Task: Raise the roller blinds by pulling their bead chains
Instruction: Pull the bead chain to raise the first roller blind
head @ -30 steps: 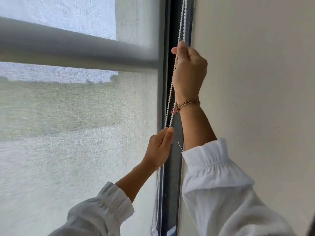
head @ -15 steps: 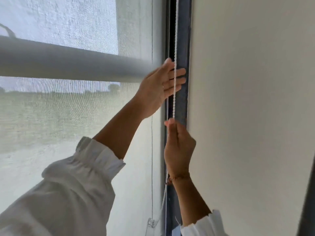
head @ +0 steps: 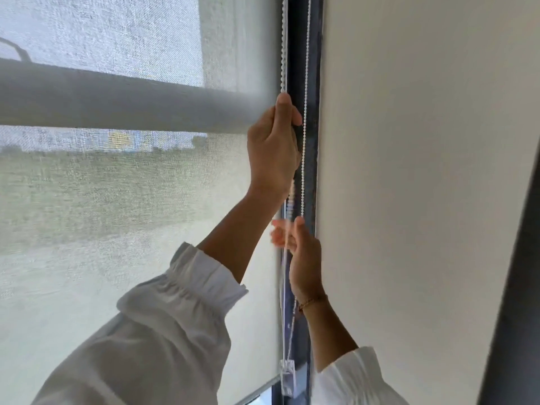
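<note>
A pale mesh roller blind (head: 122, 223) covers the window on the left. Its white bead chain (head: 305, 83) hangs in two strands along the dark window frame. My left hand (head: 271, 147) is raised and closed around the left strand beside the blind's right edge. Below it, my right hand (head: 301, 252) is blurred, with fingers spread loosely next to the strands; I cannot tell whether it grips one. The blind's bottom bar (head: 257, 390) shows low down, with a clear chain holder (head: 287, 372) beside it.
A grey horizontal railing (head: 117, 103) shows through the mesh behind the blind. A cream wall (head: 423, 171) fills the right side, right next to the dark frame (head: 312, 39). A dark vertical edge (head: 514, 287) stands at the far right.
My left hand has shut on the left strand where its fingers were spread before. My right hand has loosened its pinch and blurred. The view has shifted slightly.
</note>
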A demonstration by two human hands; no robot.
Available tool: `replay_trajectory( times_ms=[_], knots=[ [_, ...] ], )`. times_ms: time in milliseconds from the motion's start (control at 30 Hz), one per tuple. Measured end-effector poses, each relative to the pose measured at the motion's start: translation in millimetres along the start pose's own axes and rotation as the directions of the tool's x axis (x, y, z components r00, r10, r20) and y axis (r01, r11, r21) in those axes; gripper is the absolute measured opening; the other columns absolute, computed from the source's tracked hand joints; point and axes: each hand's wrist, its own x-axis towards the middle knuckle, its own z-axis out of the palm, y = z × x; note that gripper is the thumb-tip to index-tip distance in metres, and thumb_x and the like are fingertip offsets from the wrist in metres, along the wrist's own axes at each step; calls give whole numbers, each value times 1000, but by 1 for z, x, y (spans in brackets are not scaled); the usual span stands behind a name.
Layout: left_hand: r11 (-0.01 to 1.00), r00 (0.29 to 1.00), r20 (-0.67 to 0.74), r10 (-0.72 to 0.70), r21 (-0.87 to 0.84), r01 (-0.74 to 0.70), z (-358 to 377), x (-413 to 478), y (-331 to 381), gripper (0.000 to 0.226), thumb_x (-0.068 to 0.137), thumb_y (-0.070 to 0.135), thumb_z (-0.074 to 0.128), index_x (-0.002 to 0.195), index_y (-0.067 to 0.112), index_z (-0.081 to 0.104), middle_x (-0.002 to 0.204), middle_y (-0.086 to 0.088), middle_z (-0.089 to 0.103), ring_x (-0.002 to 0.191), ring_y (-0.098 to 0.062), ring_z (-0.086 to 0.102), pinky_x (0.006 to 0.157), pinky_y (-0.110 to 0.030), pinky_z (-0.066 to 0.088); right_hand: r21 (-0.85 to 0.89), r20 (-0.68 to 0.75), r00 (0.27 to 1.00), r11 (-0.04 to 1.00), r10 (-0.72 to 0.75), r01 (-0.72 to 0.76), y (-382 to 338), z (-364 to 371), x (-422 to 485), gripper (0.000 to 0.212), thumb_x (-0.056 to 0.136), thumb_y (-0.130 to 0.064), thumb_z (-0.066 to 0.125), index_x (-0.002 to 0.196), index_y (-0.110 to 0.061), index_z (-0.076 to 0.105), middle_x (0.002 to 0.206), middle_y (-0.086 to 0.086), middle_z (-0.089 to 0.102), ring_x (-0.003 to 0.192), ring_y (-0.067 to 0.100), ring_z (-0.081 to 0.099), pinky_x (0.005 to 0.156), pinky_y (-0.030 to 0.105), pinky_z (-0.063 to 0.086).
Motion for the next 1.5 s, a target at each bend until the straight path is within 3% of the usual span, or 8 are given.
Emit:
replay_trajectory(
  times_ms=[200,367,567,733,900,1200,1367,1500],
  knots=[
    [976,998,-9,65,209,-61,11,-20,-16,40,96,26,42,57,19,51,35,9,38,32,-5,31,41,-21,25,196,-35,998,980,49,-41,-59,-27,57,44,97,-41,21,97,-22,61,91,-10,65,80,-2,64,71,12,49],
    [928,999,15,45,369,-48,11,-65,-52,37,95,24,42,59,23,50,40,12,44,42,-6,37,45,-29,33,302,32,999,952,33,-41,-109,-39,95,35,96,-37,37,107,-10,55,99,7,66,93,21,65,83,33,52],
    [826,979,154,135,529,-196,7,-106,-83,34,94,34,37,61,31,47,47,23,53,42,0,47,45,-5,29,544,250,964,811,87,-214,-157,-49,121,27,95,-33,43,99,-9,54,91,8,67,73,18,70,67,33,57],
    [826,967,228,118,517,-222,5,-110,-97,47,93,42,32,63,10,48,48,21,40,43,1,46,45,-5,31,386,-2,1000,923,17,-14,-167,-42,130,24,93,-26,50,80,-12,64,51,-6,47,34,5,31,35,20,24],
    [906,924,218,-313,361,222,2,-75,-92,39,94,41,31,68,18,50,49,13,43,45,-1,38,48,-18,34,121,-282,919,939,-277,321,-164,-41,131,26,90,-22,49,74,-15,68,48,-17,47,46,6,38,54,30,35],
    [975,970,143,-196,130,178,32,17,-22,34,98,34,31,108,14,56,104,-3,64,97,-15,62,84,-25,51,-241,-255,845,877,-471,416,-71,-47,58,32,91,-24,43,85,-4,67,78,3,70,73,-1,53,66,-6,33],
    [969,972,54,-228,107,221,64,22,-14,30,96,35,40,80,17,57,57,4,38,42,-6,34,39,-18,27,-396,-161,833,808,-529,437,-10,-50,21,53,95,-39,29,81,-6,67,73,9,73,80,11,58,66,-7,31],
    [986,989,-136,-54,152,75,70,9,-35,43,95,35,43,54,21,37,42,7,25,34,-7,20,36,-18,17,-320,-124,894,870,-430,374,7,-52,28,41,94,-34,38,85,-7,67,72,6,72,70,-3,58,62,-4,35]
  ],
)
